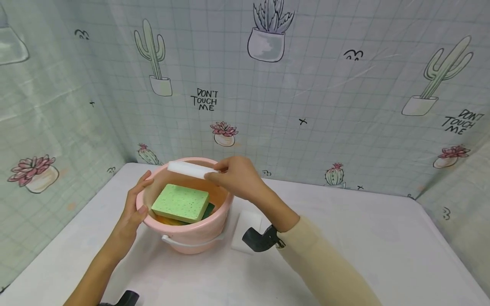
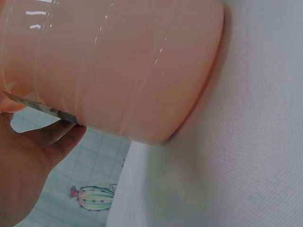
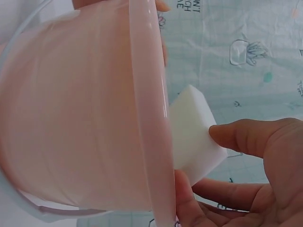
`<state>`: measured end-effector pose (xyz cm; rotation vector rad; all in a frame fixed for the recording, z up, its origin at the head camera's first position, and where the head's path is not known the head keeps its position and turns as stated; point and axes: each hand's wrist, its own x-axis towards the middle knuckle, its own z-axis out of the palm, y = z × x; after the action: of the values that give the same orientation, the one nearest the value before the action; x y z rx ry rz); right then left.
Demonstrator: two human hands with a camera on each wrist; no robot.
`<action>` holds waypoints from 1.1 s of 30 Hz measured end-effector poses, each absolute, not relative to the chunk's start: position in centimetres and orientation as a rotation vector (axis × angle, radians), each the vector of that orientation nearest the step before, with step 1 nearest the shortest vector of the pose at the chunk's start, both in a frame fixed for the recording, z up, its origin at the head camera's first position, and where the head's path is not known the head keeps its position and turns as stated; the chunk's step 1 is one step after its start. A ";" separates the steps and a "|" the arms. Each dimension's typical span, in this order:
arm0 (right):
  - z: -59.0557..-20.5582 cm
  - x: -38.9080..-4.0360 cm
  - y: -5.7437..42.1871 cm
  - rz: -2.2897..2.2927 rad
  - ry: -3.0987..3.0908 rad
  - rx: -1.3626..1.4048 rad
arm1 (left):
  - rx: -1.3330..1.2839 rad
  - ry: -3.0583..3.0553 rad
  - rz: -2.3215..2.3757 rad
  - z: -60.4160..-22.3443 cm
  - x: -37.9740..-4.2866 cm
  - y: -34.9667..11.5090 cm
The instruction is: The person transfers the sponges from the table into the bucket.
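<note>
A pink bucket stands on the table, tilted slightly in the left wrist view. My left hand grips its left rim, the thumb at the front and the fingers round the outer wall. Between thumb and fingers, my right hand pinches a white sponge block over the bucket's back right rim. The right wrist view shows this white block partly hidden behind the rim. Inside the bucket lies a light green sponge on top, with dark green and yellow items partly showing beneath it.
Another white block lies on the white table just right of the bucket, partly behind the black wrist mount. The bucket's white handle hangs down in front. A cactus-print curtain stands along the table's back and sides.
</note>
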<state>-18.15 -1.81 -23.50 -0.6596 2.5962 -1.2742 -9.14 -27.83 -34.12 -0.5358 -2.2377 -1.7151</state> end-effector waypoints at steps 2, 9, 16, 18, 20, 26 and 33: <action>-23.5 -18.2 -1.9 -1.275 2.603 -0.665 | -0.540 -2.233 -1.719 -34.1 -9.2 -27.8; -23.6 -18.2 -1.7 -1.304 2.598 -0.673 | -0.512 -2.274 -1.657 -34.2 -9.3 -27.9; -23.7 -18.5 -1.7 -1.314 2.620 -0.672 | -0.536 -2.257 -1.676 -34.2 -9.4 -27.9; -23.8 -18.5 -1.7 -1.326 2.629 -0.664 | -0.528 -2.267 -1.663 -34.2 -9.5 -27.9; -23.9 -18.6 -1.7 -1.344 2.637 -0.660 | -0.522 -2.277 -1.649 -34.2 -9.6 -27.9; -24.1 -18.7 -1.9 -1.411 2.635 -0.629 | -0.518 -2.276 -1.649 -34.3 -9.6 -28.0; -24.8 -18.9 -2.5 -1.532 2.571 -0.615 | -0.514 -2.270 -1.654 -34.5 -9.5 -28.0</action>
<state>-18.92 -2.52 -24.83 -0.6149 2.5706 -1.5319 -9.46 -27.97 -34.52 -0.5144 -2.2700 -1.6536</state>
